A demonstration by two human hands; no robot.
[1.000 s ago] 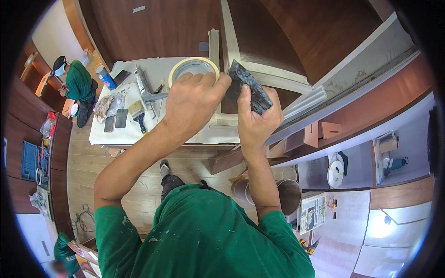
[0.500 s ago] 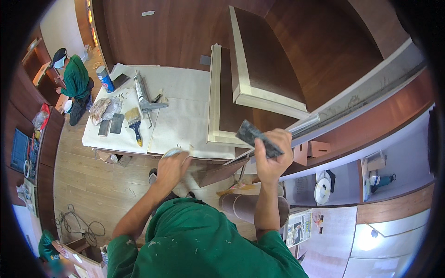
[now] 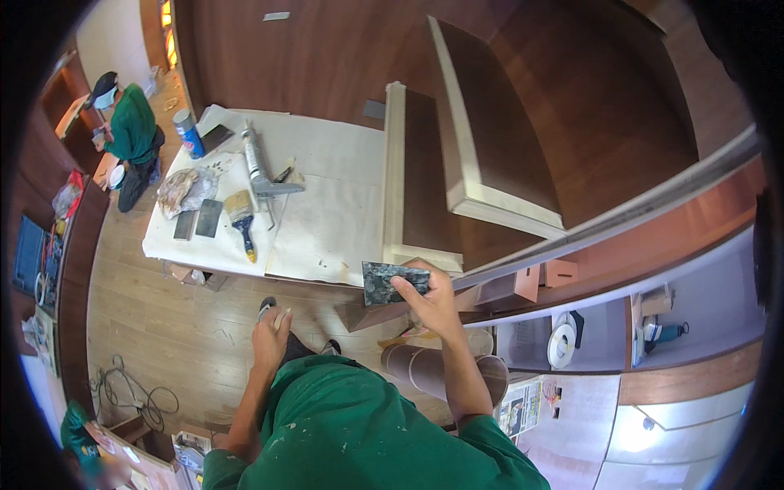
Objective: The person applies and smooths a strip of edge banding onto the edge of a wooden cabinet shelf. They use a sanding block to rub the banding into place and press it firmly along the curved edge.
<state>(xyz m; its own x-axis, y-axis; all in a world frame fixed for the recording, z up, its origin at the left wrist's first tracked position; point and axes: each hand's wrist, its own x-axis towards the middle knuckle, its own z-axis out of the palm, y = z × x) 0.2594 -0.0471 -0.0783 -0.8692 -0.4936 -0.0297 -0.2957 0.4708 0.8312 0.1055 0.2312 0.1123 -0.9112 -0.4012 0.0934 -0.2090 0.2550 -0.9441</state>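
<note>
My right hand (image 3: 434,304) is closed on a flat, dark rectangular pad (image 3: 380,286) with grey mottling, my thumb pressed on its face. The pad is held up near the front edge of the paper-covered bench (image 3: 327,196), below the taped corner of the lower panel (image 3: 425,258). Further left and lower, my left hand (image 3: 268,343) is closed in front of my body, over the floor. A small pale bit (image 3: 281,317) shows at its fingers; what it holds is mostly hidden.
On the bench lie a caulking gun (image 3: 256,163), a paintbrush (image 3: 241,220), a blue spray can (image 3: 188,135), crumpled plastic (image 3: 184,192) and grey plates (image 3: 209,218). A taped shelf (image 3: 506,208) juts out at right. A brown roll (image 3: 441,371) stands below. Another person (image 3: 131,131) kneels far left.
My right hand has moved left and down, turning the pad flatter. My left hand has dropped away from the bench edge towards my body; the round pale thing at it no longer shows.
</note>
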